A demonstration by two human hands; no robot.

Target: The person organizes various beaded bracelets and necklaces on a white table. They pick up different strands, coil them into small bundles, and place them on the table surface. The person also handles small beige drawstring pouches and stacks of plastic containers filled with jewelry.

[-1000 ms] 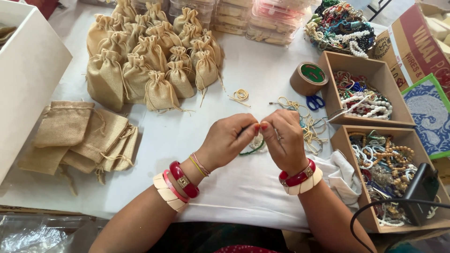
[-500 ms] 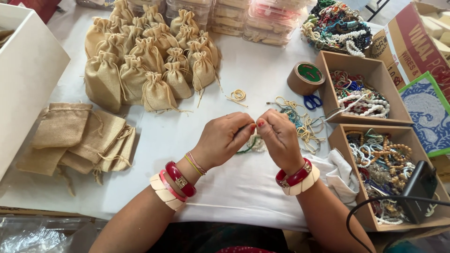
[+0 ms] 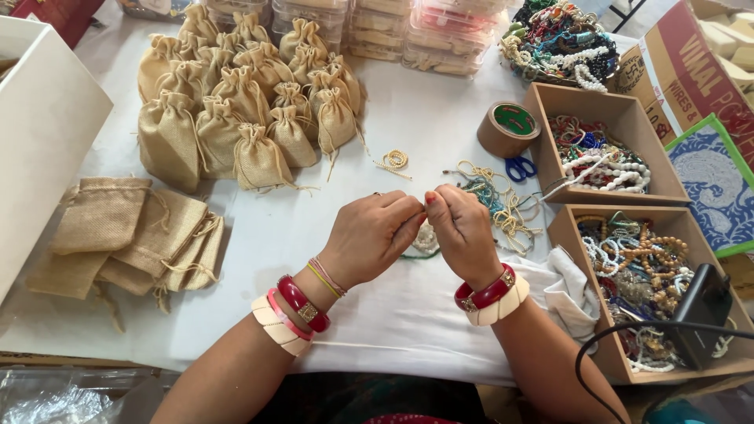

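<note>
My left hand [image 3: 373,235] and my right hand [image 3: 462,232] are pressed together over the white table [image 3: 408,118], fingertips meeting. Both pinch a bead string [image 3: 426,239] with pale beads and a green thread that hangs below and between them; most of it is hidden by the fingers. Red and cream bangles sit on both wrists. A loose heap of beaded strings [image 3: 495,200] lies just right of my right hand.
Filled jute pouches [image 3: 243,94] stand at the back left, flat empty pouches [image 3: 133,235] at the left. Two cardboard boxes of bead jewellery [image 3: 605,153] [image 3: 644,275], a tape roll [image 3: 508,128], blue scissors [image 3: 518,167], a white cloth [image 3: 565,290] and a black cabled device [image 3: 699,314] are right.
Both hands stay together in the same place, with only small finger movements on the bead string. The view has shifted slightly.
</note>
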